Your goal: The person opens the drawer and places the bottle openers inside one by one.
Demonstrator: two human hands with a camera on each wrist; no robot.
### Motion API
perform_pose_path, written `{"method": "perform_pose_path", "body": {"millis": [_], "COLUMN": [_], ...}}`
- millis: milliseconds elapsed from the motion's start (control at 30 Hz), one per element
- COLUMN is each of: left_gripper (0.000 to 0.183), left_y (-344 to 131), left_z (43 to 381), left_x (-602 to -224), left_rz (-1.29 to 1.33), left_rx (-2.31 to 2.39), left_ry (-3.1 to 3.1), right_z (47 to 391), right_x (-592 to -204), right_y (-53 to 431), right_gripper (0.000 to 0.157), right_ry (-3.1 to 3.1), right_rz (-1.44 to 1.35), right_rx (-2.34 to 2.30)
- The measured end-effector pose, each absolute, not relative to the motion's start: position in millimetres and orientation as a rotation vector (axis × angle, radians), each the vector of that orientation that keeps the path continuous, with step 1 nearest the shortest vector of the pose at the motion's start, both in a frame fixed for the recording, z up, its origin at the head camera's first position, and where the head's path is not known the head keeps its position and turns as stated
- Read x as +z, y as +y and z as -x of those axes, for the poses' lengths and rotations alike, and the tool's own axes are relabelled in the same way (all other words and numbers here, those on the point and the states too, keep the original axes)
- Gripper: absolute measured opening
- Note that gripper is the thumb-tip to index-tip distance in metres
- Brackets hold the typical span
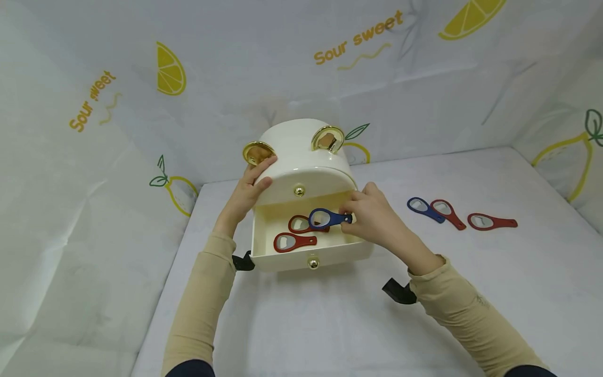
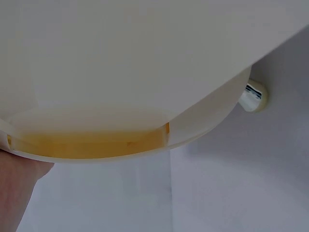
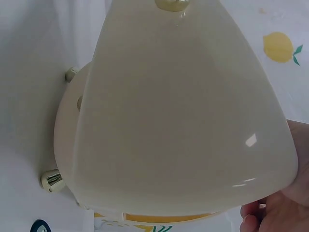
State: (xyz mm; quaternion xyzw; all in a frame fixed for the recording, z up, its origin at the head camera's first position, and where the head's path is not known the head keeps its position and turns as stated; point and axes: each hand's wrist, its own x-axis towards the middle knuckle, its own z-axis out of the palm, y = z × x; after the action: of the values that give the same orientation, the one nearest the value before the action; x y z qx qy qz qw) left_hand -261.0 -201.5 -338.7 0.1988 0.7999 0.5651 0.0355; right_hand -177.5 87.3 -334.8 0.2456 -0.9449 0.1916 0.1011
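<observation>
A white rounded box point(image 1: 301, 141) with gold ears stands on the table, its lower drawer point(image 1: 282, 262) pulled out toward me. My left hand point(image 1: 245, 196) rests on the box's left side, fingers by the gold ear and thumb at the front edge. Over the drawer, my right hand point(image 1: 374, 217) pinches a blue bottle opener point(image 1: 321, 218) by its handle. Beneath it in the drawer lie two red bottle openers, one in front point(image 1: 294, 242) and one partly covered behind point(image 1: 298, 224). The drawer hides most of the right hand point(image 3: 285, 203) in the right wrist view.
To the right on the table point(image 1: 471, 293) lie a blue bottle opener point(image 1: 425, 209), a red one point(image 1: 448, 214) beside it, and another red one point(image 1: 492, 222) farther right. A lemon-printed sheet point(image 1: 264, 63) rises behind the box. Gold knobs stick out from the drawer fronts.
</observation>
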Motion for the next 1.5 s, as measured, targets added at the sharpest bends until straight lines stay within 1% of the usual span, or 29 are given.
{"method": "perform_pose_path", "body": {"millis": [300,500,667,933,1300,1500], "left_gripper": [0.073,0.075,0.072,0.075,0.081,0.082], "left_y": [-201.7,-199.0,-196.0,-195.1,-195.3,-196.0], "left_z": [265.8,255.4,245.9,244.8,246.4,246.8], "left_x": [-341.5,-331.6,-322.5,-321.7,-320.9,-322.2], "left_rz": [-0.593,-0.574,-0.577,-0.579,-0.587,-0.570], "left_rx": [1.739,1.745,1.741,1.746,1.737,1.738], "left_ry": [2.447,2.426,2.429,2.427,2.434,2.432], "right_z": [179.4,179.6,179.0,175.0,166.1,155.7], "right_x": [-335.0,-336.3,-338.0,-340.8,-337.9,-335.9], "right_y": [89.0,88.2,87.8,89.2,90.3,90.7], "right_gripper": [0.011,0.012,0.016,0.022,0.014,0.013], "right_ry": [-2.898,-2.960,-2.970,-2.876,-2.656,-2.561], "right_rz": [-0.727,-0.687,-0.665,-0.626,-0.684,-0.750], "right_rx": [0.502,0.479,0.501,0.553,0.714,0.827]}}
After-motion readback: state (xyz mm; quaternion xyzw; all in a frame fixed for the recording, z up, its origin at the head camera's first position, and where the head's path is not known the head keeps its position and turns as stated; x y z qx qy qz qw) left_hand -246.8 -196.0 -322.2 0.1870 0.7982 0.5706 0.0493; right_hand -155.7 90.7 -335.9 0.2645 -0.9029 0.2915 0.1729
